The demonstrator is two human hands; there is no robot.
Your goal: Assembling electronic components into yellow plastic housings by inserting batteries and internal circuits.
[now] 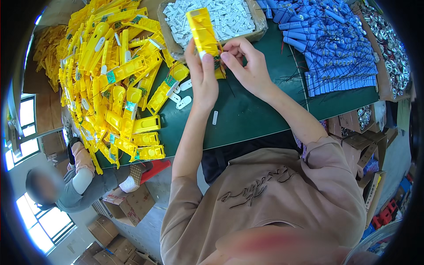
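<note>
My left hand (204, 81) is wrapped round a yellow plastic housing (201, 27), held upright above the green table (247, 110). At the housing's lower end, a bit of green circuit board and thin wires show. The fingers of my right hand (248, 64) are pinched on a thin wire (222, 55) beside that end; the fingertips partly hide it. Just left of my left hand, white oval covers (183, 102) lie next to another yellow housing with a green board. A small white strip (215, 117) rests on the table below my hands.
A big heap of yellow housings (101, 57) covers the table's left. Behind my hands stands a box of white plastic pieces (176, 26). Blue cylindrical cells with wires (340, 66) are piled at the right, beside a carton of metal parts (391, 53). Another person (84, 181) sits at the left.
</note>
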